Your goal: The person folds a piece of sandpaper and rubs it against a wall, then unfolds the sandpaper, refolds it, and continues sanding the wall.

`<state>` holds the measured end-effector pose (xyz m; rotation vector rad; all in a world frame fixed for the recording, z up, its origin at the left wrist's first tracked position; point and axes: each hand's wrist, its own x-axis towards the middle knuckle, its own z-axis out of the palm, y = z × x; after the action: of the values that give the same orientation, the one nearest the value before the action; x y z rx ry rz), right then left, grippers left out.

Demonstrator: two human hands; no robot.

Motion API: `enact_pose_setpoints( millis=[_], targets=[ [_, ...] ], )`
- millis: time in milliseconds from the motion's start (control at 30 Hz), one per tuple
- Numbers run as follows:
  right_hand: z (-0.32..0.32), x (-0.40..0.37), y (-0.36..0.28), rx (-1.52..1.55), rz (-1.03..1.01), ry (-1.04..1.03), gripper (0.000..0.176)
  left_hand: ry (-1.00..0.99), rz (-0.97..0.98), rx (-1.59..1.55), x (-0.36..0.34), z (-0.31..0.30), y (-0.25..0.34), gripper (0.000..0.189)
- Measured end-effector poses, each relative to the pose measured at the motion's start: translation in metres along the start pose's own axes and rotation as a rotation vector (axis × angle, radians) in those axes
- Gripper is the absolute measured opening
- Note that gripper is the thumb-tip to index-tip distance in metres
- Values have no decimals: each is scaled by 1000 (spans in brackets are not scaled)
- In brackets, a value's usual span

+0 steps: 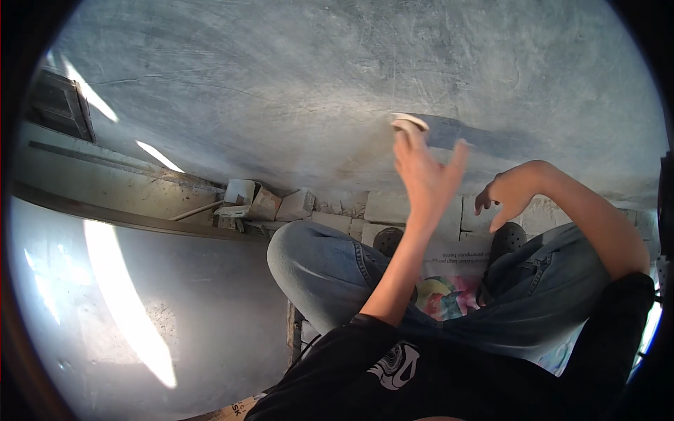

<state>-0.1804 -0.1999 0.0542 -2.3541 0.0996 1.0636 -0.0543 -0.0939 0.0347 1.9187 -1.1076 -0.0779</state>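
My left hand (423, 168) is raised to the grey plastered wall (281, 91), its fingertips on a small, round, pale disc (411, 121). The disc lies against the wall or very close to it; motion blur hides its exact kind. The thumb of that hand points up, away from the disc. A dark shadow falls on the wall just right of it. My right hand (511, 193) hangs bent at the wrist above my right knee, holding nothing, with fingers loosely curled and apart.
Pale blocks (390, 207) line the wall's foot, with broken pieces (263, 203) at the left. Between my dark clogs (508, 241) lies a printed sheet (449, 263). A large smooth grey panel (210, 302) stands on the left, and a dark framed opening (60, 105) is at the far left.
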Motion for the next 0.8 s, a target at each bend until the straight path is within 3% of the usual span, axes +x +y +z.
enact_pose_setpoints(
  millis=[133, 200, 233, 333, 467, 533, 567, 600, 667, 733, 800],
  targets=[
    [-5, -12, -3, -11, 47, 8, 58, 147, -139, -337, 27, -20, -42, 75],
    [-5, -11, 1, -11, 32, 25, 59, -58, -232, -348, 24, -25, -38, 77],
    [-3, -7, 4, -19, 31, 14, 59, 81, 28, -221, 15, -7, -29, 74],
    [-3, -4, -1, -14, 30, -18, 59, 63, 130, -7, 0, 5, -12, 70],
    [-7, -18, -12, 54, 13, -11, 60, 34, -55, -46, 19, -17, -38, 70],
    [-6, -18, -6, 62, 7, 1, 59, 235, -42, -10, 24, -25, -41, 47],
    [-5, -17, -3, 64, -1, 8, 59, 91, -93, -215, 22, -19, -38, 52],
    [-3, -16, -3, 62, -11, 4, 59, 94, -97, -207, 15, -11, -26, 52],
    [-3, -15, -4, 75, 0, -5, 58, 137, 176, -50, 0, 3, -7, 47],
    [-5, -18, -9, 51, 9, 15, 57, 117, 134, 64, 6, -7, -20, 43],
    [-5, -24, -11, 38, 21, 40, 56, 103, -156, -34, 22, -20, -47, 78]
  ],
)
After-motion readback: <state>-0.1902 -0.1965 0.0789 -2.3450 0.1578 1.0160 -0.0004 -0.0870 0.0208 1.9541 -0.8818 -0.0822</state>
